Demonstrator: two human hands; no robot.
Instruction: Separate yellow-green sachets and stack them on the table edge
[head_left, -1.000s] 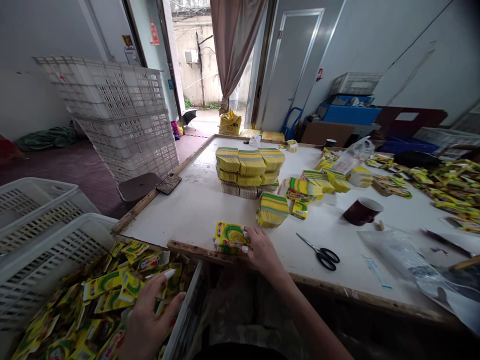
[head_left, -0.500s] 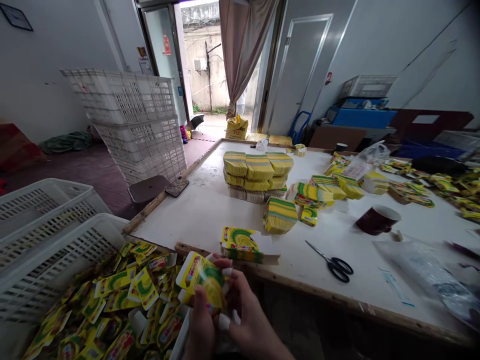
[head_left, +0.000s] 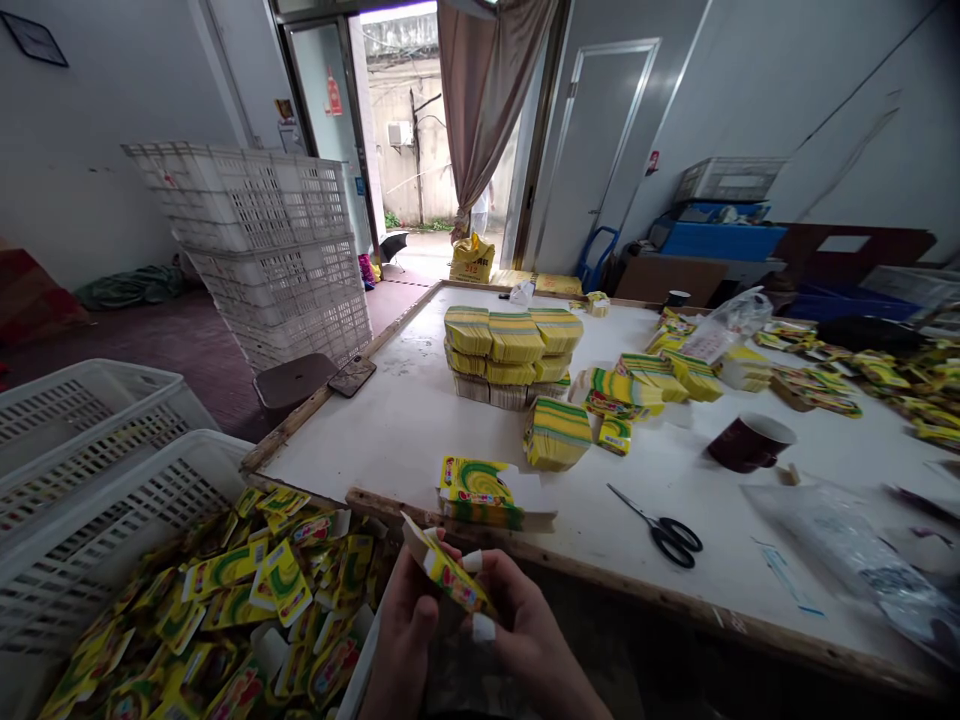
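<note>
Both hands meet low in the middle, just in front of the table edge. My left hand point(head_left: 405, 630) and my right hand point(head_left: 517, 625) pinch one flat yellow carton point(head_left: 448, 575), tilted nearly edge-on. A small stack of the same yellow cartons point(head_left: 480, 490) lies on the white table point(head_left: 390, 420) right beyond them. To the left, a white crate point(head_left: 112, 510) is full of loose yellow cartons point(head_left: 255, 600).
Banded bundles of cartons point(head_left: 514, 350) are piled mid-table, with more bundles point(head_left: 555, 432) nearby. Black scissors point(head_left: 660, 525), a dark mug point(head_left: 750, 442) and a plastic bag point(head_left: 847, 540) lie to the right. Stacked white crates point(head_left: 262, 240), a stool point(head_left: 292, 380) and a phone point(head_left: 352, 376) are at left.
My left hand lifted a carton out of the crate and my right hand left the small stack to join it. The carton has since turned from face-up to nearly edge-on.
</note>
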